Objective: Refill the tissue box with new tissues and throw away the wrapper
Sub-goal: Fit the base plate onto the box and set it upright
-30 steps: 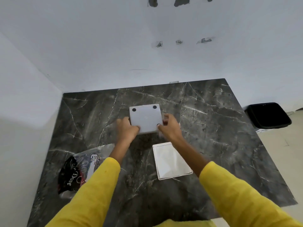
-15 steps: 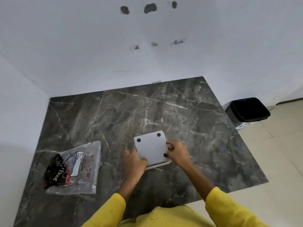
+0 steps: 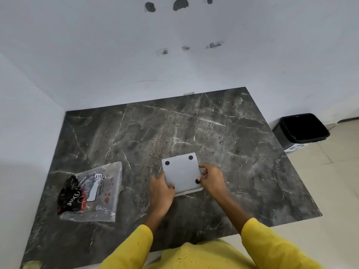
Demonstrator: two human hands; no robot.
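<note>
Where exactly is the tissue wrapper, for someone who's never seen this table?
Start at the dark marble table. On its near left part, left of both hands, lies the wrapper: a flat clear plastic bag with black-and-red print, unlike the plain grey box.

The desk [image 3: 223, 133] looks like dark grey marble, polished smooth, with pale veins and a soft sheen. The tissue box [image 3: 181, 172] shows a matt, smooth, light grey plastic face with small black rubbery-looking dots at its corners. The wrapper [image 3: 97, 193] is thin clear plastic film, glossy and creased, printed in black, red and white. The sleeves [image 3: 272, 247] are yellow woven cloth, matt. The bin [image 3: 300, 131] looks black, smooth plastic.
</note>
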